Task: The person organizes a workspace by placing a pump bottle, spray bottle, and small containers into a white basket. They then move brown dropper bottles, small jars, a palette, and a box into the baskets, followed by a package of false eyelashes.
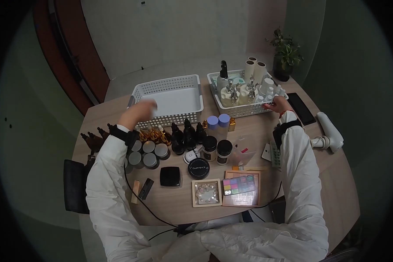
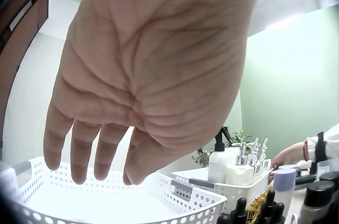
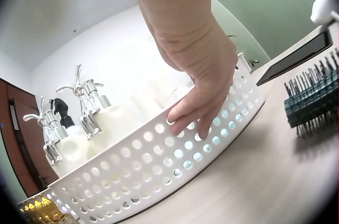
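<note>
My left hand point(image 1: 140, 112) is over the near left part of the left white plastic basket point(image 1: 201, 94), blurred in the head view. Its fingers point(image 2: 79, 155) hang loosely downward, and nothing shows between them. At the near right corner of the right white plastic basket point(image 3: 137, 160), my right hand point(image 3: 204, 76) grips the rim, fingertips on the perforated outer wall. That basket holds pump bottles point(image 1: 230, 97), a spray bottle point(image 1: 222, 81), several white tubes point(image 1: 249, 70) and small white bottles point(image 1: 270, 91). Part of the right hand's grip is hidden.
Dark dropper bottles point(image 1: 189, 135), lilac-capped bottles point(image 1: 223, 124) and grey-lidded jars point(image 1: 149, 160) stand before the baskets. Palettes point(image 1: 242, 198) lie at the near edge. To the right are a hairbrush point(image 3: 312, 97), a phone point(image 1: 302, 109), a hair dryer point(image 1: 329, 131) and a potted plant point(image 1: 284, 52).
</note>
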`<action>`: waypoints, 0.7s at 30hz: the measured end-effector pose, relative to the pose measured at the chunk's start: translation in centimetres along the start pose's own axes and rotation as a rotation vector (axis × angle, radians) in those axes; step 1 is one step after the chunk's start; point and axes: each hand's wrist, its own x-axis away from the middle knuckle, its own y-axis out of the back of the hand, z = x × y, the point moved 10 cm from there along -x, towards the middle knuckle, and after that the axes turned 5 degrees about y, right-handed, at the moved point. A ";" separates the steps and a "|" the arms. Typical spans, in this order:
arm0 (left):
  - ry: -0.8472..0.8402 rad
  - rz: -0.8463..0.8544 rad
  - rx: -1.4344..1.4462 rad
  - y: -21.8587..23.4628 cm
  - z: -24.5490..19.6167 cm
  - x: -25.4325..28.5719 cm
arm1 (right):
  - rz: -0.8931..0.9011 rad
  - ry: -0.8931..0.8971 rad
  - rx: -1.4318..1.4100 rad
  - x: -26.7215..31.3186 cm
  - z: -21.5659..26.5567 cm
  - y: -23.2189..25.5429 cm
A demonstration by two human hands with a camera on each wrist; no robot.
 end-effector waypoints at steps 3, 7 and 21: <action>0.018 -0.022 0.006 -0.5 0.7 -0.9 | 0.060 -0.016 0.016 -0.7 -4.7 -2.1; 0.002 -0.056 -0.004 -1.6 1.7 -2.4 | -0.025 -0.001 0.052 0.2 -5.7 -0.8; 0.034 0.099 -0.197 -6.7 0.8 -5.7 | 0.082 -0.053 -0.173 2.8 -1.8 2.8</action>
